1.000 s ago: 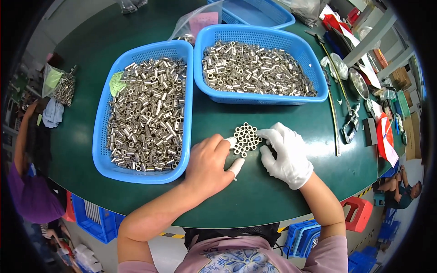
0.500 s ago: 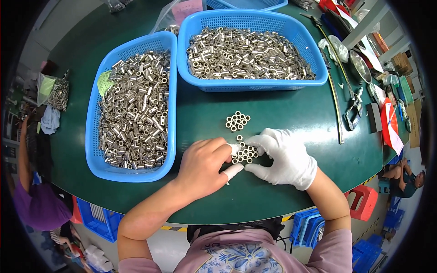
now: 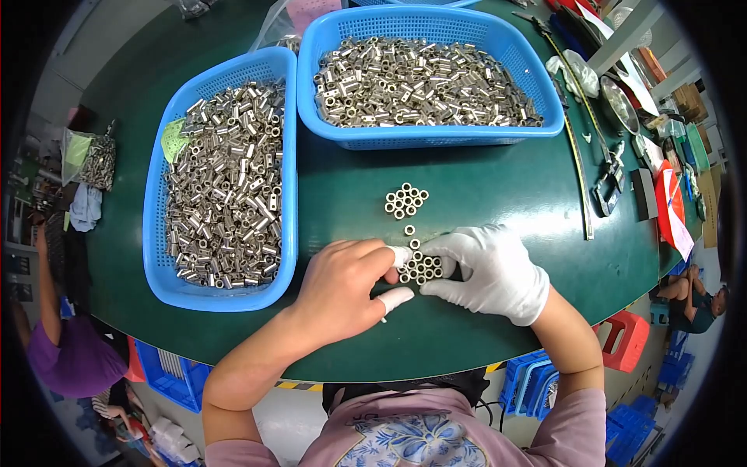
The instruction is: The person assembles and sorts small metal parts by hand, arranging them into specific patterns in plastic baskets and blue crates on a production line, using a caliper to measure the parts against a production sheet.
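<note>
A cluster of short metal sleeves (image 3: 420, 268) stands on end between my two hands, their round holes facing up. My left hand (image 3: 348, 286) is bare except for white coverings on thumb and forefinger. Its forefinger tip touches the cluster's left side, while the thumb is held apart below. My right hand (image 3: 492, 272), in a white glove, closes round the cluster's right side with thumb and forefinger. One loose sleeve (image 3: 409, 230) stands just beyond it. Farther off is a second group of upright sleeves (image 3: 405, 201).
Blue baskets full of metal pieces stand at left (image 3: 289, 194) and at the back (image 3: 436, 138). A long ruler (image 3: 576, 163) and a micrometer-like tool (image 3: 611, 183) lie on the right of the green table (image 3: 482, 342). Another person (image 3: 74, 350) works at far left.
The left thumb has drawn slightly down and away from the cluster. My right hand has shifted a little to the right. The whole view has moved slightly.
</note>
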A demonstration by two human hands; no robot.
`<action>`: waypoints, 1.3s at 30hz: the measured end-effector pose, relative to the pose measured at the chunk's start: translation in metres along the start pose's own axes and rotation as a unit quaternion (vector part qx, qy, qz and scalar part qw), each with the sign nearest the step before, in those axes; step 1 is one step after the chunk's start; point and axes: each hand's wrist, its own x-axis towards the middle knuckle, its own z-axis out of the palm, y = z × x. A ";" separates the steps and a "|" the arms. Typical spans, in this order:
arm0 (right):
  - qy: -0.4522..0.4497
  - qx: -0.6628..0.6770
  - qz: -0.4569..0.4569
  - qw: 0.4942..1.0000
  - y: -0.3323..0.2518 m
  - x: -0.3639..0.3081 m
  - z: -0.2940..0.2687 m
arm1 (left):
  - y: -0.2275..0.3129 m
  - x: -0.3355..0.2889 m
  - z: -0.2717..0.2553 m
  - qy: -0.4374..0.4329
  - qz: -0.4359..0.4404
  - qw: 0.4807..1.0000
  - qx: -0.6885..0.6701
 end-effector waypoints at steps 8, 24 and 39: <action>-0.051 0.020 0.040 0.998 -0.006 0.001 -0.002 | 0.004 -0.001 -0.001 -0.004 -0.036 0.999 -0.001; -0.095 0.170 0.130 0.972 -0.010 -0.001 -0.008 | 0.012 0.000 -0.004 -0.017 -0.075 0.993 -0.088; -0.173 0.380 0.283 0.863 -0.023 0.001 -0.018 | 0.024 -0.003 -0.015 -0.086 -0.213 0.943 -0.240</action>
